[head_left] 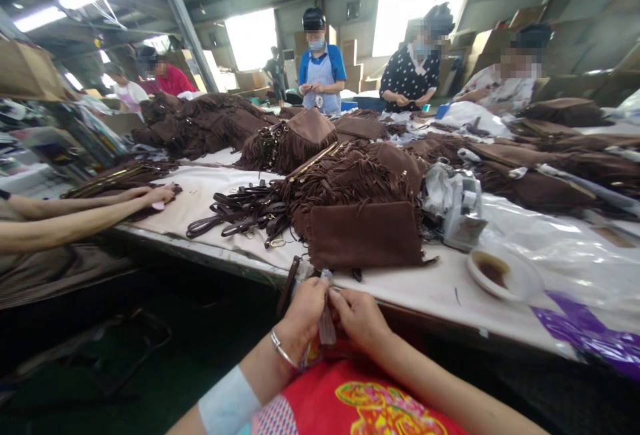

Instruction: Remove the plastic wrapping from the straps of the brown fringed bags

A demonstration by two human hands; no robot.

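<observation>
One clear plastic strip [327,328] is clamped at lower centre in both grips — left hand [306,308] and right hand [361,318] — its handling apparently unfinished. Just above, a brown pouch [365,235] (lying flat) is carried by the worktop [425,288]; how much of the fringed pile [350,171] is finished cannot be told.

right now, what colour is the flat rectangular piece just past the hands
Dark brown; the flat piece shows best in the head view.
</observation>
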